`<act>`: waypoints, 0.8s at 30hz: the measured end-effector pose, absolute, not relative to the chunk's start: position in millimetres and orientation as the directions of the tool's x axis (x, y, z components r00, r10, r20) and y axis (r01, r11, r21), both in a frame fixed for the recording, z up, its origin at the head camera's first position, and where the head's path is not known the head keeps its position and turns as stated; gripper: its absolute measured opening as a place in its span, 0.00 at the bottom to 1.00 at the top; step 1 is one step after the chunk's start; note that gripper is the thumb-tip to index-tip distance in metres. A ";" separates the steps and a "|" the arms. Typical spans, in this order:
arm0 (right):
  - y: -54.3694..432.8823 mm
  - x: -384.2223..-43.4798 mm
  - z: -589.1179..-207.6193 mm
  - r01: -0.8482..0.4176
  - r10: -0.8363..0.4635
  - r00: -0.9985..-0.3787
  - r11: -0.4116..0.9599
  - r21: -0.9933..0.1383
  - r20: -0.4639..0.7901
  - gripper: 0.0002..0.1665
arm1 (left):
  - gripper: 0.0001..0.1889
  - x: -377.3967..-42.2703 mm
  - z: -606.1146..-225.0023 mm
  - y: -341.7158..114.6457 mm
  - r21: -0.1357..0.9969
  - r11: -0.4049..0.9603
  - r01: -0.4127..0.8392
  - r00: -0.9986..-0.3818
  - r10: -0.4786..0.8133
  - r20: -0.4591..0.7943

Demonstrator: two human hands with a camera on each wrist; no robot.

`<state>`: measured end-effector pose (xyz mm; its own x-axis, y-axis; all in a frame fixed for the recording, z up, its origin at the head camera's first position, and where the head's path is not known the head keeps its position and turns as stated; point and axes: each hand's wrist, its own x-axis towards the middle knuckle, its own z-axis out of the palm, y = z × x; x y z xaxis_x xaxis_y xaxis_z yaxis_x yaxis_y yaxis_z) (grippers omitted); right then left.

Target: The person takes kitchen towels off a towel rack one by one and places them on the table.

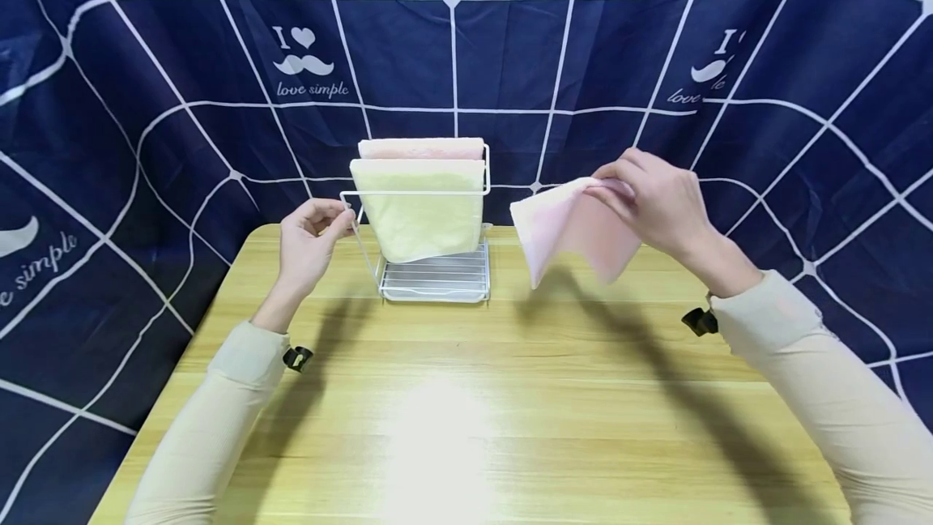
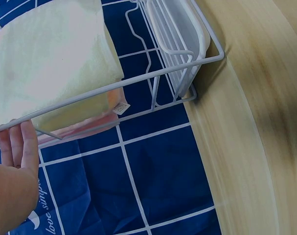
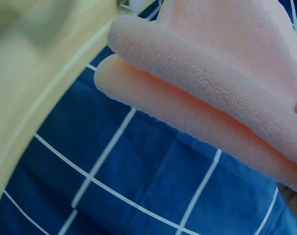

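My left hand (image 1: 312,240) pinches the rack (image 1: 436,275) at its nine o'clock; my right hand (image 1: 659,199) pinches a pink towel (image 1: 538,225) at its three o'clock. Gripped only at the top, the towel may unfold; a stray tug might tip the rack.

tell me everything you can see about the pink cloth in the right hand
The pink cloth is pale pink and looks soft and fuzzy, like towelling. It is folded over, and the right wrist view shows two thick, rounded edges with a gap between them. The right hand pinches it near the top, so it droops with two lower points hanging. It is in the air above the wooden table, right of the white rack and apart from it.
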<state>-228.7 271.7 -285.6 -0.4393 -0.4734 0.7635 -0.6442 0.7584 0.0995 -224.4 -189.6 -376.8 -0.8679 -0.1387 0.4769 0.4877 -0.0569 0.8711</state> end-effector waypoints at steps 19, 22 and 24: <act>275.7 -231.5 -341.7 -0.634 -0.469 -0.543 0.773 0.027 0.696 0.12 | 0.08 -224.3 -376.1 -189.6 0.869 -0.052 0.492 -0.866 -0.137 0.481; 275.1 -230.1 -347.0 -0.627 -0.463 -0.560 0.779 0.014 0.687 0.12 | 0.07 -224.7 -376.1 -189.3 0.873 -0.053 0.485 -0.869 -0.142 0.474; 274.9 -228.6 -349.3 -0.622 -0.458 -0.569 0.783 0.007 0.683 0.12 | 0.08 -224.9 -376.4 -189.1 0.875 -0.046 0.482 -0.870 -0.143 0.471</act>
<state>-228.6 274.9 -349.3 -0.5692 -0.4584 0.6825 -0.6223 0.7828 0.0068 -224.9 -189.1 -376.4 -0.8703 -0.1428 0.4714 0.4817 -0.0464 0.8751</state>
